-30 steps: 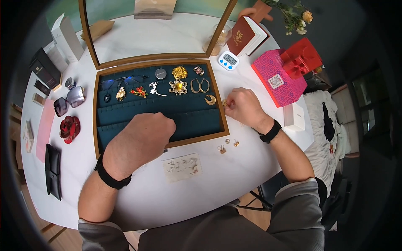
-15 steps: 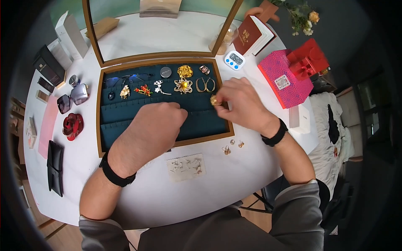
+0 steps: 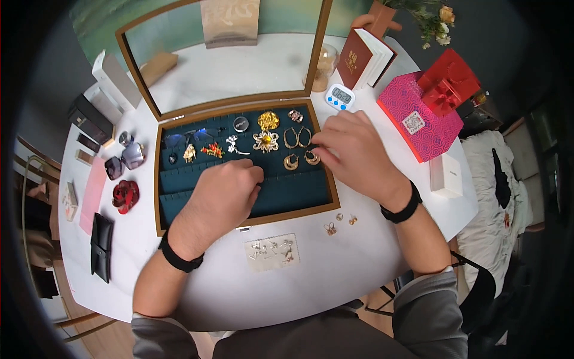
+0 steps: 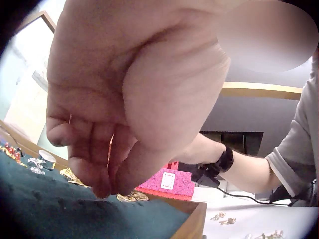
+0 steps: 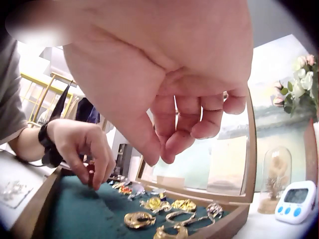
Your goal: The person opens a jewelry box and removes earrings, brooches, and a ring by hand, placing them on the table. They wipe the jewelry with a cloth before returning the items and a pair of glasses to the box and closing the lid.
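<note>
My right hand (image 3: 359, 152) hovers over the right edge of the wooden jewelry box (image 3: 287, 215), thumb and fingertips close together with nothing between them. Just below, a gold hoop earring (image 5: 169, 232) lies on the dark green lining, beside its matching gold hoop earring (image 3: 291, 162). Behind these are thin hoop earrings (image 3: 290, 138), a flower brooch (image 3: 265, 141) and a round gold brooch (image 3: 268, 120). Over the box's front middle hangs my left hand (image 3: 221, 194), loosely curled and holding nothing. Farther left in the box are a red brooch (image 3: 211, 149) and a silver flower brooch (image 3: 237, 145).
The glass lid (image 3: 227, 100) stands raised behind. In front lie a card of small earrings (image 3: 272, 252) and several loose earrings (image 3: 330, 228). Sunglasses (image 3: 133, 157), a red flower (image 3: 125, 197) and a black case (image 3: 101, 248) sit left; a timer (image 3: 340, 96) and pink box (image 3: 418, 119) right.
My right hand has moved from beside the box to over its right side and let go of the second gold hoop earring there. The left hand stays over the box.
</note>
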Available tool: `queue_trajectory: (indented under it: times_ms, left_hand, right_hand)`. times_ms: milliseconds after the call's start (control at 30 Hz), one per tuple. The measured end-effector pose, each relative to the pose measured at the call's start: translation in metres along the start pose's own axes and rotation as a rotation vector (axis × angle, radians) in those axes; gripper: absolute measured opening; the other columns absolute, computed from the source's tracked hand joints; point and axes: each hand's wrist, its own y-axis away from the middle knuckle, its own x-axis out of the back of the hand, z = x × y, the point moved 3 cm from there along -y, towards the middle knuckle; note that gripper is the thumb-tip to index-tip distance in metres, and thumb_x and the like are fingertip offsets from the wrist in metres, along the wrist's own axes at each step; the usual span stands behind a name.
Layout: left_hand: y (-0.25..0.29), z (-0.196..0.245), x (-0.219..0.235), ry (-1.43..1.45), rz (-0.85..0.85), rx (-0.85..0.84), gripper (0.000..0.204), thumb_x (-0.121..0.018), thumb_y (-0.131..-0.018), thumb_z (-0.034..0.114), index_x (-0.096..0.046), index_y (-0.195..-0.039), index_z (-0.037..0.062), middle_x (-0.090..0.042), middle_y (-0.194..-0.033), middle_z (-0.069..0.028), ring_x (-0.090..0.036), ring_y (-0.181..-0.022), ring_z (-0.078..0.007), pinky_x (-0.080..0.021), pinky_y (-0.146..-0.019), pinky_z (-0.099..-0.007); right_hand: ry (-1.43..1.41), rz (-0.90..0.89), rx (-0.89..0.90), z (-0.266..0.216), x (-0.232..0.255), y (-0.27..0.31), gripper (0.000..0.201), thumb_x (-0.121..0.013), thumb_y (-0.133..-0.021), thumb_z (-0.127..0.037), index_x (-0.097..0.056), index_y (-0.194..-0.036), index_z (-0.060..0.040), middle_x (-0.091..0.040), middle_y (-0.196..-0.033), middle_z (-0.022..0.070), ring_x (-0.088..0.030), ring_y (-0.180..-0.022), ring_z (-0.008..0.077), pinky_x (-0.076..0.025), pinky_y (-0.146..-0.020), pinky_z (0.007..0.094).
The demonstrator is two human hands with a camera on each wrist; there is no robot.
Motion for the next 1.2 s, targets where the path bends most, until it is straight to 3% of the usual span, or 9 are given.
queue_trajectory:
  times_ms: [67, 200, 267, 400, 633, 1033, 1200]
  left_hand:
    - [-0.009, 0.005, -0.004, 0.013, 0.038, -0.007, 0.008, -0.077, -0.09, 0.005, -0.075, -0.098, 0.0028, -0.071, -0.094, -0.0138, -0.073, -0.089, -0.0383, -0.059, -0.078, -0.0472]
    - [-0.03, 0.015, -0.018, 0.038, 0.089, 0.01, 0.013, -0.079, -0.09, 0.007, -0.077, -0.102, 0.0016, -0.074, -0.098, -0.0157, -0.074, -0.09, -0.0391, -0.06, -0.08, -0.0474]
    - [-0.041, 0.02, -0.021, 0.034, 0.06, 0.069, 0.018, -0.081, -0.09, 0.009, -0.077, -0.104, -0.0012, -0.076, -0.101, -0.02, -0.075, -0.093, -0.0399, -0.061, -0.082, -0.0475]
    - [-0.06, 0.024, -0.028, 0.0, -0.036, 0.15, 0.024, -0.085, -0.089, 0.013, -0.075, -0.105, -0.0031, -0.076, -0.098, -0.0227, -0.075, -0.094, -0.0404, -0.061, -0.083, -0.047]
    - [-0.072, 0.026, -0.035, -0.06, -0.063, 0.187, 0.027, -0.087, -0.087, 0.013, -0.075, -0.105, -0.0029, -0.076, -0.096, -0.022, -0.076, -0.093, -0.0393, -0.061, -0.083, -0.0469]
    - [-0.071, 0.026, -0.038, -0.057, -0.024, 0.141, 0.022, -0.086, -0.087, 0.012, -0.077, -0.1, -0.0034, -0.076, -0.093, -0.0216, -0.076, -0.089, -0.039, -0.062, -0.081, -0.045]
    - [-0.07, 0.024, -0.04, -0.059, 0.001, 0.108, 0.02, -0.085, -0.087, 0.011, -0.077, -0.099, -0.0031, -0.076, -0.094, -0.0213, -0.076, -0.088, -0.0389, -0.061, -0.081, -0.0448]
  right_hand:
    - [0.068, 0.047, -0.112, 0.004, 0.012, 0.004, 0.006, -0.08, -0.087, -0.009, -0.076, -0.091, -0.0082, -0.068, -0.089, 0.0058, -0.064, -0.094, 0.0277, -0.046, -0.087, 0.0417]
    - [0.088, 0.061, -0.158, 0.019, 0.006, 0.009, 0.005, -0.079, -0.087, -0.009, -0.076, -0.091, -0.0089, -0.069, -0.091, 0.0063, -0.065, -0.096, 0.0283, -0.046, -0.088, 0.0425]
    - [0.064, -0.062, -0.181, 0.022, -0.011, 0.012, 0.005, -0.078, -0.087, -0.009, -0.077, -0.091, -0.0096, -0.071, -0.093, 0.0071, -0.066, -0.099, 0.0285, -0.046, -0.089, 0.0426]
    - [0.041, -0.109, -0.124, 0.022, -0.043, 0.022, 0.004, -0.077, -0.086, -0.007, -0.077, -0.089, -0.0089, -0.071, -0.094, 0.0084, -0.066, -0.102, 0.028, -0.046, -0.092, 0.0422]
    - [0.004, -0.049, -0.104, 0.028, -0.049, 0.024, 0.004, -0.077, -0.086, -0.007, -0.078, -0.089, -0.0081, -0.069, -0.094, 0.0083, -0.065, -0.101, 0.0281, -0.045, -0.091, 0.0418]
    - [0.138, -0.062, -0.092, 0.02, -0.055, 0.022, 0.005, -0.075, -0.085, -0.006, -0.078, -0.082, -0.0084, -0.07, -0.091, 0.0073, -0.066, -0.098, 0.0269, -0.046, -0.089, 0.0413]
    - [0.101, -0.031, -0.11, 0.021, -0.045, 0.022, 0.007, -0.081, -0.084, -0.014, -0.079, -0.082, -0.0079, -0.071, -0.091, 0.0093, -0.068, -0.098, 0.028, -0.047, -0.088, 0.0422]
